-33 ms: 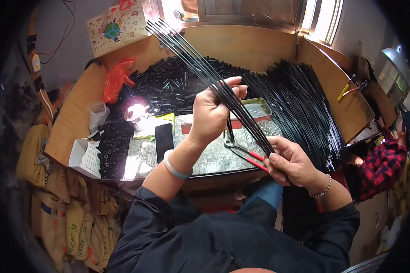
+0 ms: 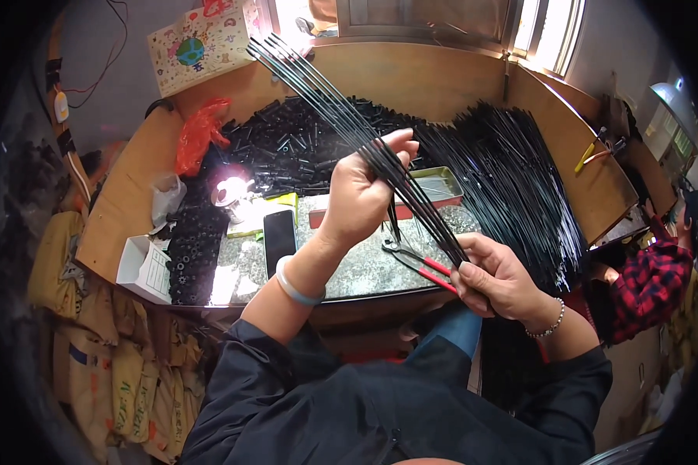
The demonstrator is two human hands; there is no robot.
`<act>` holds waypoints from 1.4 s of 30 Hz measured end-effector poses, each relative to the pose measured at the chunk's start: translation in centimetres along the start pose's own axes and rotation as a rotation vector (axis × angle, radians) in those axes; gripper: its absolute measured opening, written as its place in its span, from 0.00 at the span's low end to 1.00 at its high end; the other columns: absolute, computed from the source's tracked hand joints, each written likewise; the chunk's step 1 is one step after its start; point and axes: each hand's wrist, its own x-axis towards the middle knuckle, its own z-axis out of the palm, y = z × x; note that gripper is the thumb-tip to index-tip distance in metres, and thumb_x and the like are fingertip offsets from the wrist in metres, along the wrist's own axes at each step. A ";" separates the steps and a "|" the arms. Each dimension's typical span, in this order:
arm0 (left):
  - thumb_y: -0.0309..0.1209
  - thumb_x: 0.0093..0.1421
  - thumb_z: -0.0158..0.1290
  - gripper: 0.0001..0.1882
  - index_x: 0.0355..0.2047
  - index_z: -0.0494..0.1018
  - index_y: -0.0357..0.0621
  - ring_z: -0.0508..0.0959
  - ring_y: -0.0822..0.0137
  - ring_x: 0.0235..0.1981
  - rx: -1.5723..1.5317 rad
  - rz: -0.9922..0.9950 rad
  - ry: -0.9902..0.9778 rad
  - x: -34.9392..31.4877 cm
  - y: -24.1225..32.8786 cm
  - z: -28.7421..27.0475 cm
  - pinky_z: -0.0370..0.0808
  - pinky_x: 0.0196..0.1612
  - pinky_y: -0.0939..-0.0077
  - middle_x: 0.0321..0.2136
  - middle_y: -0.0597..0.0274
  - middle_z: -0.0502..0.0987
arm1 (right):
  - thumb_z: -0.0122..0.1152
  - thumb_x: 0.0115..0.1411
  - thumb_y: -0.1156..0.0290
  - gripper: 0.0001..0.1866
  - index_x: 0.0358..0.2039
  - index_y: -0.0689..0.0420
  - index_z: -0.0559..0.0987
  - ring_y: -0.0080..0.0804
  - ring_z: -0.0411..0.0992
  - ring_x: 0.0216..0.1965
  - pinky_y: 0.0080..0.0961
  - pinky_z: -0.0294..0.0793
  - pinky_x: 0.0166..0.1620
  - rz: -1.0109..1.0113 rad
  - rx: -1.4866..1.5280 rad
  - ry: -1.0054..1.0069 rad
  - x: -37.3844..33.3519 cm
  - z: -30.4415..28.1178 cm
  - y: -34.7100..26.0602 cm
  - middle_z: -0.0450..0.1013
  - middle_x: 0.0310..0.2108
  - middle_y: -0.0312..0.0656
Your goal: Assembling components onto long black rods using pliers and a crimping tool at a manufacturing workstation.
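A bundle of long thin black rods point(image 2: 326, 108) slants across the view, far ends up and to the left. My left hand point(image 2: 358, 190) is closed around the bundle's middle, fingers curled over it. Near the rods' lower ends, my right hand point(image 2: 487, 277) pinches them between thumb and fingers. Below the bundle, red-handled pincers point(image 2: 415, 263) lie on the worktop point(image 2: 349, 275), their handles reaching beside my right fingers. Behind my left hand, a shallow red tray point(image 2: 451, 198) holds some thin pieces, partly hidden. A dark phone point(image 2: 280, 240) rests left of my left wrist.
Black tubular parts point(image 2: 279, 147) heap at the back; a large pile of black rods point(image 2: 512, 178) lies right. At left are small black nuts point(image 2: 190, 252), a white box point(image 2: 146, 267), a lit lamp point(image 2: 230, 191) and a red bag point(image 2: 198, 139). Wooden walls point(image 2: 419, 77) border the bench. A person in checked sleeves point(image 2: 650, 291) sits at right.
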 end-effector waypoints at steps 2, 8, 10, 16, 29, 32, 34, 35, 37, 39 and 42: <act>0.24 0.61 0.44 0.22 0.56 0.59 0.34 0.75 0.69 0.42 0.104 0.052 -0.028 -0.7 0.9 -0.1 0.71 0.47 0.76 0.40 0.53 0.76 | 0.46 0.64 0.72 0.19 0.54 0.60 0.60 0.15 0.57 0.11 0.12 0.55 0.13 -0.022 0.010 0.026 -0.2 -0.1 0.4 0.66 0.21 0.37; 0.28 0.63 0.43 0.23 0.57 0.56 0.34 0.76 0.65 0.40 -0.163 0.019 -0.130 -0.7 -0.4 -0.9 0.75 0.43 0.72 0.41 0.49 0.75 | 0.47 0.63 0.71 0.18 0.52 0.63 0.62 0.16 0.59 0.12 0.12 0.56 0.13 0.075 -0.019 -0.030 -1.0 -0.2 0.4 0.68 0.21 0.38; 0.27 0.63 0.42 0.22 0.56 0.56 0.34 0.77 0.64 0.40 -0.131 -0.023 -0.034 -0.6 0.2 -0.9 0.75 0.43 0.72 0.42 0.48 0.74 | 0.47 0.64 0.71 0.17 0.51 0.63 0.64 0.15 0.59 0.13 0.12 0.58 0.14 0.119 0.010 -0.036 -1.6 -0.5 0.5 0.68 0.21 0.37; 0.27 0.65 0.36 0.18 0.53 0.61 0.36 0.79 0.63 0.34 -0.255 -0.133 0.047 -0.7 0.3 -3.1 0.78 0.39 0.71 0.33 0.49 0.77 | 0.46 0.64 0.67 0.16 0.48 0.63 0.67 0.12 0.56 0.13 0.11 0.54 0.16 0.350 0.069 -0.129 -3.8 -1.2 1.9 0.66 0.19 0.33; 0.22 0.62 0.34 0.20 0.55 0.58 0.39 0.78 0.61 0.37 -0.270 -0.118 0.141 0.4 -0.7 -5.0 0.80 0.30 0.70 0.38 0.46 0.75 | 0.44 0.65 0.71 0.10 0.40 0.65 0.68 0.13 0.48 0.08 0.11 0.46 0.11 -0.277 -0.039 0.658 -13.9 -8.6 3.2 0.55 0.11 0.29; 0.25 0.64 0.35 0.19 0.56 0.57 0.39 0.78 0.61 0.37 -0.202 -0.082 0.129 -0.4 -0.5 -4.8 0.79 0.34 0.69 0.38 0.46 0.75 | 0.41 0.66 0.69 0.13 0.44 0.66 0.69 0.11 0.49 0.09 0.11 0.46 0.11 -0.165 -0.142 0.762 -11.8 -7.7 1.3 0.55 0.10 0.29; 0.23 0.63 0.35 0.20 0.56 0.57 0.37 0.78 0.61 0.37 -0.220 -0.113 0.124 -1.3 0.5 -4.3 0.78 0.39 0.68 0.39 0.45 0.74 | 0.42 0.66 0.70 0.14 0.45 0.66 0.69 0.10 0.50 0.09 0.10 0.47 0.12 -0.080 -0.164 0.723 -10.2 -6.8 1.3 0.55 0.10 0.28; 0.23 0.63 0.35 0.20 0.56 0.57 0.37 0.78 0.60 0.37 -0.211 -0.103 0.109 -1.7 0.8 -4.2 0.78 0.39 0.69 0.39 0.45 0.74 | 0.43 0.65 0.70 0.14 0.44 0.66 0.69 0.11 0.49 0.10 0.10 0.47 0.12 -0.063 -0.155 0.679 -9.6 -6.3 1.3 0.56 0.10 0.28; 0.22 0.62 0.35 0.20 0.55 0.58 0.35 0.78 0.60 0.37 -0.218 -0.117 0.072 -1.9 0.9 -3.4 0.77 0.40 0.69 0.38 0.45 0.74 | 0.44 0.65 0.70 0.13 0.43 0.67 0.70 0.11 0.50 0.10 0.11 0.48 0.13 -0.094 -0.126 0.587 -9.1 -6.3 2.2 0.57 0.11 0.29; 0.23 0.63 0.36 0.19 0.55 0.58 0.34 0.78 0.59 0.37 -0.172 -0.110 0.052 -2.1 0.8 -2.8 0.77 0.40 0.70 0.38 0.45 0.75 | 0.44 0.65 0.70 0.12 0.43 0.65 0.70 0.11 0.51 0.10 0.10 0.48 0.14 -0.116 -0.162 0.606 -9.4 -5.8 2.9 0.59 0.12 0.30; 0.31 0.65 0.41 0.17 0.50 0.63 0.32 0.78 0.60 0.36 -0.086 -0.089 0.052 -2.5 1.1 -2.7 0.76 0.39 0.71 0.37 0.46 0.75 | 0.46 0.64 0.73 0.09 0.41 0.62 0.72 0.11 0.58 0.15 0.09 0.55 0.18 -0.125 -0.302 0.771 -10.3 -6.2 4.3 0.65 0.19 0.31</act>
